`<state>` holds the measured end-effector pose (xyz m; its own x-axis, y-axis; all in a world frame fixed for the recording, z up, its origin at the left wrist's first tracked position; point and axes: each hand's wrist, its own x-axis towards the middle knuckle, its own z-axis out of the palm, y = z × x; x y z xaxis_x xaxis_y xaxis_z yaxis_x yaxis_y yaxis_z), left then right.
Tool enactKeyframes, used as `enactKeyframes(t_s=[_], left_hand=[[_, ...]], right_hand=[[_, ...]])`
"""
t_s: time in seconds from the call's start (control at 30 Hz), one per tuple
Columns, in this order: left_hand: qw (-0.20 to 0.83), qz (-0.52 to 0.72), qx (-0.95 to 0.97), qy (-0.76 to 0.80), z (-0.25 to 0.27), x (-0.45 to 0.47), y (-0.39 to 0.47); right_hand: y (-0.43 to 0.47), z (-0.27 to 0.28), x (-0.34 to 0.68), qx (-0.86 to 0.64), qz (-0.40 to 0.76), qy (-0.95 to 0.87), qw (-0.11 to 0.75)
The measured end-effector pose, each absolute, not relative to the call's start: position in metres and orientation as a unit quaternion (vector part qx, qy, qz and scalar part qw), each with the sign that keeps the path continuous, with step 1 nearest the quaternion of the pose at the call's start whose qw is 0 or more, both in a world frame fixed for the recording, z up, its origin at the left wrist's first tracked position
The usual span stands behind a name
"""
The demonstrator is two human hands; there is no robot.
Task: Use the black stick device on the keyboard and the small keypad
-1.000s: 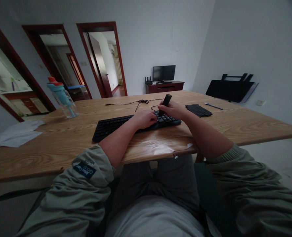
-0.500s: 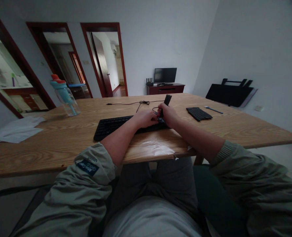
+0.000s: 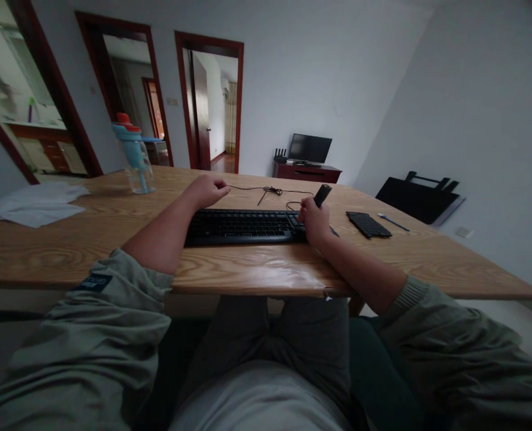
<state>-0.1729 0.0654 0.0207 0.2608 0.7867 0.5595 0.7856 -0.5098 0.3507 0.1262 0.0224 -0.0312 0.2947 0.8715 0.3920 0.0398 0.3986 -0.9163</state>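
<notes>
A black keyboard (image 3: 243, 226) lies across the wooden table in front of me. My right hand (image 3: 316, 218) is wrapped round a black handle-like object (image 3: 323, 194) whose top end sticks up out of the fist. That fist is over the keyboard's right end and hides the object's lower end. Beyond the keyboard's left part, my left hand (image 3: 209, 191) is closed, fingers together. The thin black cable (image 3: 248, 188) runs up to those fingers; whether they grip it or anything else is hidden.
Right of the keyboard lie a dark panel of keys (image 3: 368, 224) and a thin blue stick (image 3: 394, 222) with a pale tip. A clear bottle (image 3: 135, 158) with a red and blue lid stands at the left, behind white paper sheets (image 3: 36, 200). The table's front edge (image 3: 266, 291) is close to me.
My left hand has moved left and away from the right hand, uncovering the keyboard's middle. The right hand keeps its grip at the keyboard's right end. The keyboard looks straighter as the view has shifted.
</notes>
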Motion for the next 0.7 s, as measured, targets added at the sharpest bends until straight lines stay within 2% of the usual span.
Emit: enactKeyframes(t_s=[0.27, 0.53, 0.7], left_hand=[[0.01, 0.379, 0.765, 0.521, 0.017, -0.189, 0.068], [0.013, 0.339, 0.775, 0.533, 0.005, -0.19, 0.083], [0.013, 0.328, 0.781, 0.531, 0.0, -0.191, 0.084]], right_hand=[[0.026, -0.03, 0.127, -0.452, 0.331, -0.489, 0.669], [0.036, -0.034, 0.123, -0.438, 0.354, -0.468, 0.681], [0.035, -0.036, 0.123, -0.433, 0.386, -0.486, 0.654]])
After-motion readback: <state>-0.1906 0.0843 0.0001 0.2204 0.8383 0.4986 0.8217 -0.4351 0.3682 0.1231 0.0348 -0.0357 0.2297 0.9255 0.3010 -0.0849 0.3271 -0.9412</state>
